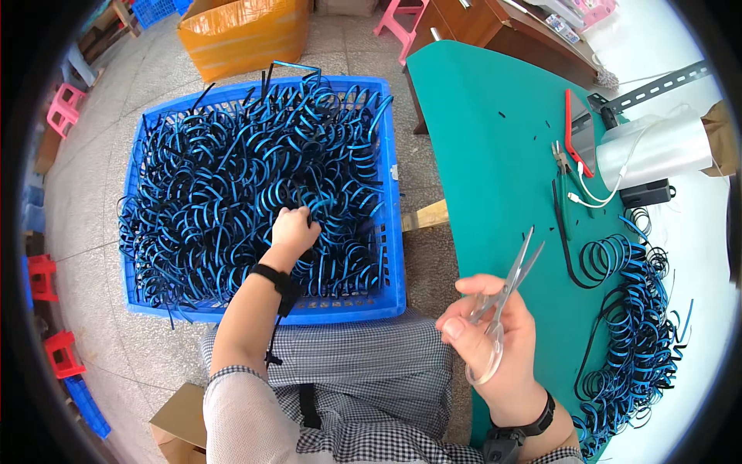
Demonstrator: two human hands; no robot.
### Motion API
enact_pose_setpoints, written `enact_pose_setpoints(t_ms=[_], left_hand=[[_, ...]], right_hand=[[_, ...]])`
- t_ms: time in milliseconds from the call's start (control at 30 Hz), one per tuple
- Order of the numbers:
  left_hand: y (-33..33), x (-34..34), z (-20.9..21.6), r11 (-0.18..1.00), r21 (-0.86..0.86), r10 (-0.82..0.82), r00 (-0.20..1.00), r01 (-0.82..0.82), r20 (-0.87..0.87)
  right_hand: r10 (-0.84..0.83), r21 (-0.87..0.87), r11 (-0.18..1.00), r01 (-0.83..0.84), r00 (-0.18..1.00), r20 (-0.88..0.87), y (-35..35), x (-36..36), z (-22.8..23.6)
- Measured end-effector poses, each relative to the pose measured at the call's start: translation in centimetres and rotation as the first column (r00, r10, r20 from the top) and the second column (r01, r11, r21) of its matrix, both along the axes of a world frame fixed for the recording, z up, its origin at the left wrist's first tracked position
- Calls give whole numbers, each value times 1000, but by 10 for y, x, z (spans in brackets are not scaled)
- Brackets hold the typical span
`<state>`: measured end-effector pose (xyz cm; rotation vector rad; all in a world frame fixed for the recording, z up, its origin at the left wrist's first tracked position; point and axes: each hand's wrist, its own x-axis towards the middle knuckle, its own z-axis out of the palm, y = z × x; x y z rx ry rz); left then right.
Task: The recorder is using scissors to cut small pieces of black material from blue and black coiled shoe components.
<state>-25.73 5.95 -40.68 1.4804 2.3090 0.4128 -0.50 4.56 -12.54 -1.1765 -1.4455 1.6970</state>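
A blue plastic basket [396, 255] is heaped with curled strips [201, 189], black on one side and shiny blue on the other. My left hand [293, 234] reaches into the right half of the heap, its fingers closed around some of these curls; the fingertips are partly hidden. Over the near left edge of the green table, my right hand [516, 340] holds scissors [507, 291] with clear handles. Their blades point away from me and stand slightly apart, with nothing visible between them. Wrist straps circle both wrists.
On the green table [495, 170] lie a red-edged phone [576, 135], pliers [561, 158], a white cable [595, 203] and a clear film roll [657, 147]. More curled strips [630, 340] pile along its right side. An orange-taped carton [243, 39] stands beyond the basket.
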Motion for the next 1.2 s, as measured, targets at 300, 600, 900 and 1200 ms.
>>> enact_pose_setpoints(t_ms=[300, 600, 900, 1200], left_hand=[[-60, -5, 59, 930, 344, 69, 981, -129, 181], [-115, 4, 153, 776, 222, -32, 314, -590, 949], [-138, -3, 197, 558, 434, -100, 462, -707, 881], [-162, -62, 123, 530, -80, 388, 158, -844, 908]], right_hand=[[-13, 5, 1000, 13, 999, 41, -3, -6, 0], [24, 94, 995, -28, 999, 47, -6, -10, -6], [100, 171, 980, -100, 995, 12, -8, -8, -12], [136, 230, 961, -151, 988, 77, -11, -11, -6]])
